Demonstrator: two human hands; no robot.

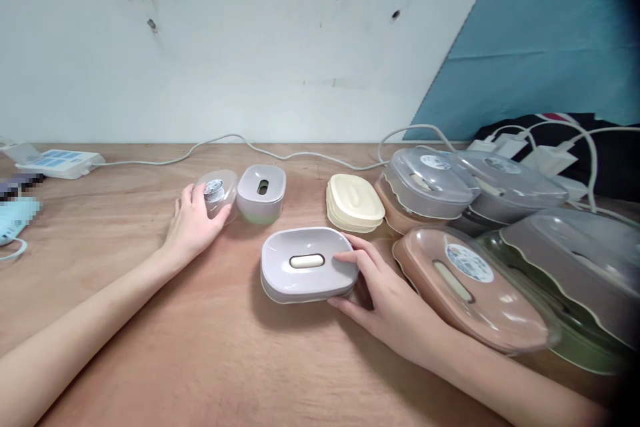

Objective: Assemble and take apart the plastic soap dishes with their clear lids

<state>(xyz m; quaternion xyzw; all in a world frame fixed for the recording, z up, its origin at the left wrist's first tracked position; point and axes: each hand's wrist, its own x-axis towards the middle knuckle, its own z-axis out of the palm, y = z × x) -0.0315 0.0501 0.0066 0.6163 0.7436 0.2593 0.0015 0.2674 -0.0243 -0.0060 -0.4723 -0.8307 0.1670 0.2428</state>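
Observation:
My left hand (194, 217) has its fingers and thumb around a clear plastic lid (225, 185) with a round printed sticker, at the left of the table. Touching or close beside that lid stands a small lilac-grey box (263, 183) with a slot in its top and a greenish lower part. In front of me, my right hand (373, 283) grips the right end of a larger lilac-grey lidded box (285, 273), which has a cream oval inset in its top. Behind this box sits a cream-yellow lidded box or stack of lids (355, 203).
Several lidded boxes crowd the right side, including a peach-brown one (480, 307) under a clear cover and a grey one (433, 180). A white cable (310, 155) runs along the wall to a power strip (65, 163) at left. White chargers (543, 160) stand at back right.

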